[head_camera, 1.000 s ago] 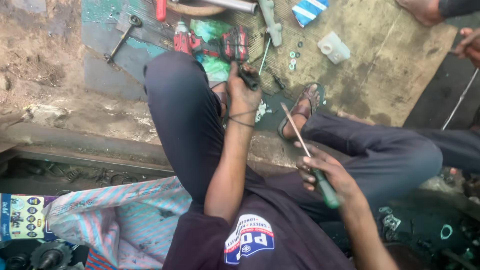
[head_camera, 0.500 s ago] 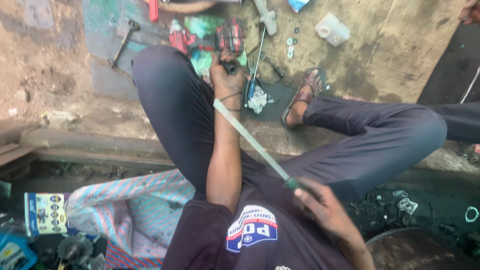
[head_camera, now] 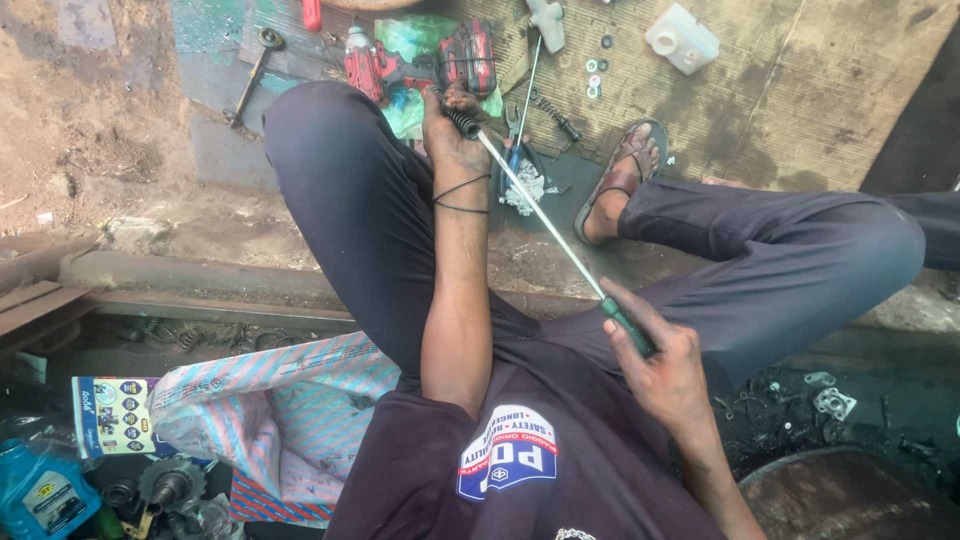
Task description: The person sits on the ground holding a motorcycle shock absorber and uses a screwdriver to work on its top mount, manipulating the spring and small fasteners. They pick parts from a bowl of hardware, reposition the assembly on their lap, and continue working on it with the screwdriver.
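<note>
Person sits on the ground, legs spread, head camera looking down. Left hand (head_camera: 450,125) is stretched forward over the left thigh, fingers curled tight around a small dark coiled spring (head_camera: 462,122), which sits at the tip of a long screwdriver (head_camera: 545,215). Right hand (head_camera: 655,365) is close to the body, fingers wrapped shut on the screwdriver's green handle (head_camera: 628,327). The metal shaft runs diagonally from that handle up to the spring, crossing above the gap between the legs.

Around them: a red power drill (head_camera: 420,60) lies on the ground just beyond the left hand, washers (head_camera: 594,80) and a white plastic part (head_camera: 682,38) rest on a cardboard sheet (head_camera: 800,90). A sandal (head_camera: 625,175) is on the right foot.

Judgement: to do this well, keep the spring pinched firmly so it cannot spring off, hold the shaft in line with the coil, and keep the tip away from the thigh.
</note>
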